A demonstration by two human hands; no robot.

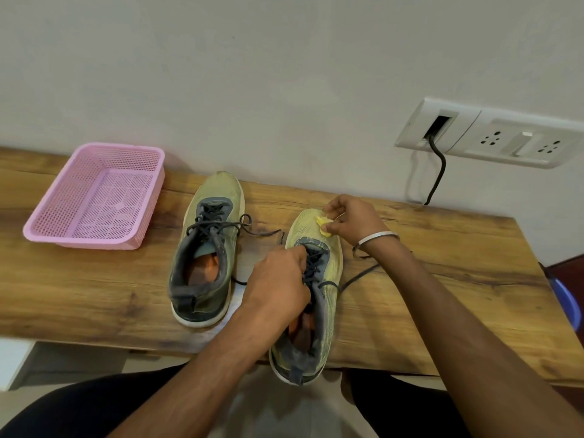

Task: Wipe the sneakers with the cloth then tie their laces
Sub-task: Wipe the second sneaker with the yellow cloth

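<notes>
The right hand (350, 218) pinched a small yellow cloth (324, 226) against the toe of the right sneaker (328, 273), which the left hand (278, 286) gripped at the laces. Wiping was underway. Beyond the left hand, the other sneaker (208, 248) lay on the bench (94, 286), both pairs of laces untied.

No text, label or brand seems readable on anything here.

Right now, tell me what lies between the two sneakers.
Head view: loose dark lace ends on bare wooden table, between left sneaker and right sneaker.
</notes>
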